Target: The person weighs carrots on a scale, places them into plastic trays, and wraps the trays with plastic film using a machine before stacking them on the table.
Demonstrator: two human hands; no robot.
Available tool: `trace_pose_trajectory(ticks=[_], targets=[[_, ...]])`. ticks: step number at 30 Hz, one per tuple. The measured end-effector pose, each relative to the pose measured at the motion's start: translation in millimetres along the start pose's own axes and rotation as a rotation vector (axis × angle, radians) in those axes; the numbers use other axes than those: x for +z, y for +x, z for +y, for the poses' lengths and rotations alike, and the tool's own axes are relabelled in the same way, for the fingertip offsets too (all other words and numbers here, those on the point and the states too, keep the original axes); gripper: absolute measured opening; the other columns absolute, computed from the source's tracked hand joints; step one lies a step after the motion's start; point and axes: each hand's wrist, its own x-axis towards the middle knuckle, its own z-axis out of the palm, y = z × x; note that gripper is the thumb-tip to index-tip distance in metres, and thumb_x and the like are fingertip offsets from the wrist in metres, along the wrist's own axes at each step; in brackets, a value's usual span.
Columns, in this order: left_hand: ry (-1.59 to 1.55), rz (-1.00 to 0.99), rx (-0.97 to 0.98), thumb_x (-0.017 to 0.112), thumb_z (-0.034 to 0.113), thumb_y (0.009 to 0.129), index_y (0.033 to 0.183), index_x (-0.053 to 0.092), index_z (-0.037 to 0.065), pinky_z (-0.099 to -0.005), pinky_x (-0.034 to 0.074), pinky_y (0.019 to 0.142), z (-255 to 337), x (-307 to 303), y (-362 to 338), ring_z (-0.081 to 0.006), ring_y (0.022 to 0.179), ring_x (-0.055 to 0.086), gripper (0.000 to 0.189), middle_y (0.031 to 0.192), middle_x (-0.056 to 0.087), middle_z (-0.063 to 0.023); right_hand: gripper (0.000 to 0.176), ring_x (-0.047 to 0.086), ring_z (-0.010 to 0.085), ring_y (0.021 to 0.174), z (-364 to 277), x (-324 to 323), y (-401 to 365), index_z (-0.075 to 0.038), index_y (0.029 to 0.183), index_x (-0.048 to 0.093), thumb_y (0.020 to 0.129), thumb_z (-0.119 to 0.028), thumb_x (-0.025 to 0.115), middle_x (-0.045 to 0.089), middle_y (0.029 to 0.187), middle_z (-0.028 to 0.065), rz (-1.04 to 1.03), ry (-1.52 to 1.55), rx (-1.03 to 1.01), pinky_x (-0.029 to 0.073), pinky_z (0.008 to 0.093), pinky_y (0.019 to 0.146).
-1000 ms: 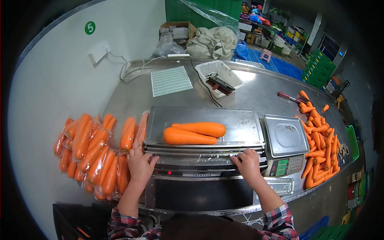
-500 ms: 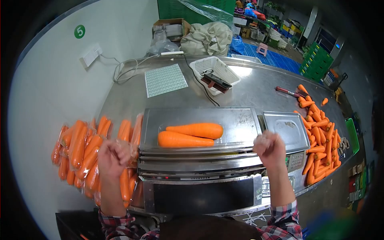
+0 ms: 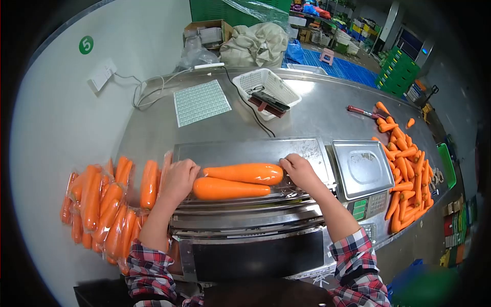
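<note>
Two large carrots lie side by side on the metal plate of a wrapping machine, under glossy clear plastic film. My left hand is closed at their left end, its fingers pinching the film. At the right end my right hand pinches film between thumb and fingers, close to the upper carrot's thick end. Film creases show just below that hand. Wrapped packs of carrots are heaped left of my left forearm.
A scale with a steel pan stands right of the machine, beside a pile of loose carrots. Farther back are a label sheet, a white basket with a dark phone-like item on it, and a red-handled tool.
Both hands have moved inward and forward, from wide apart to the two ends of the carrots. Film now shines over the carrots. The view has shifted slightly.
</note>
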Motion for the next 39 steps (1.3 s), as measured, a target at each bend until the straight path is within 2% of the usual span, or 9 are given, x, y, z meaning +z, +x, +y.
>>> trace_pose_trajectory(ticks=[4,10,11,14,15,26,28,34,39], targets=[[-0.606,0.013,-0.304,0.053,0.024,0.091,0.086,0.054,-0.001,-0.0348,0.047,0.046,1.8,4.5,-11.2,-0.0220,0.054,0.060,0.025,0.064,0.059,-0.0100,0.016,0.053,0.0381,0.094,2.2,-0.8,-15.8,0.001,0.088,0.063,0.084,-0.014,0.059,0.059,0.099,0.0193,0.111,-0.199,-0.164,0.043,0.0420,0.084],[-0.972,-0.194,-0.595,0.056,0.024,0.089,0.078,0.055,0.001,-0.0255,0.033,0.033,-14.7,9.0,-17.8,-0.0105,0.040,0.047,0.026,0.055,0.050,-0.0028,0.016,0.058,0.0389,0.084,-4.4,13.4,-22.1,0.001,0.091,0.054,0.091,-0.014,0.051,0.060,0.089,0.0235,0.010,0.246,0.304,0.047,0.0395,0.073],[-0.933,-0.157,-0.585,0.056,0.024,0.090,0.077,0.055,0.001,-0.0245,0.032,0.033,-14.9,9.3,-21.3,-0.0095,0.039,0.046,0.026,0.054,0.050,-0.0025,0.015,0.048,0.0163,0.056,-3.5,22.0,-26.7,0.000,0.090,0.051,0.095,-0.014,0.048,0.050,0.062,0.0085,0.167,0.203,0.101,0.043,0.0318,0.054],[-0.906,-0.104,-0.562,0.056,0.023,0.090,0.073,0.056,0.002,-0.0226,0.030,0.033,5.9,-12.6,-38.8,-0.0073,0.037,0.043,0.026,0.053,0.048,-0.0017,0.018,0.046,0.0159,0.057,-17.7,10.2,-41.5,0.000,0.090,0.050,0.095,-0.017,0.048,0.050,0.064,0.0085,0.124,0.370,0.277,0.041,0.0318,0.055],[-0.953,-0.121,-0.567,0.057,0.023,0.090,0.073,0.056,0.003,-0.0226,0.030,0.033,14.3,-26.3,-56.3,-0.0070,0.037,0.043,0.026,0.053,0.048,-0.0015,0.019,0.055,0.0346,0.070,-46.1,-11.8,-54.0,0.001,0.093,0.049,0.094,-0.018,0.047,0.056,0.075,0.0204,0.028,0.371,0.382,0.044,0.0391,0.066],[-1.458,-0.082,-1.144,0.058,0.024,0.091,0.084,0.053,0.004,-0.0213,0.040,0.043,61.5,11.0,-265.1,-0.0083,0.047,0.048,0.022,0.057,0.051,-0.0002,0.020,0.056,0.0225,0.058,-43.4,5.8,-202.2,-0.001,0.098,0.056,0.090,-0.019,0.058,0.057,0.066,0.0146,-0.007,0.377,0.395,0.045,0.0334,0.056],[-1.807,-0.545,-1.268,0.061,0.030,0.089,0.095,0.055,0.004,-0.0202,0.042,0.052,57.5,15.9,-296.4,-0.0079,0.052,0.049,0.027,0.061,0.051,0.0013,0.019,0.056,0.0226,0.056,-43.8,4.0,-199.4,-0.002,0.099,0.055,0.090,-0.018,0.058,0.056,0.064,0.0144,-0.004,0.317,0.470,0.044,0.0341,0.055],[-1.750,-0.775,-0.962,0.074,0.029,0.076,0.128,0.047,-0.002,-0.0215,0.043,0.082,61.3,6.6,-309.0,-0.0115,0.088,0.059,0.067,0.098,0.063,-0.0055,0.014,0.062,0.0278,0.064,-41.7,1.1,-197.6,-0.003,0.095,0.058,0.091,-0.016,0.055,0.059,0.070,0.0145,0.033,0.281,-0.087,0.048,0.0326,0.058],[-1.646,-1.040,-0.626,0.077,0.011,0.072,0.120,0.054,-0.004,-0.0300,0.046,0.089,43.1,23.4,-300.0,-0.0156,0.102,0.059,0.055,0.111,0.062,-0.0078,0.016,0.043,0.0049,0.048,-34.2,-58.5,-150.5,-0.003,0.088,0.060,0.092,-0.017,0.053,0.049,0.059,-0.0020,-0.182,0.914,0.337,0.035,0.0204,0.044]])
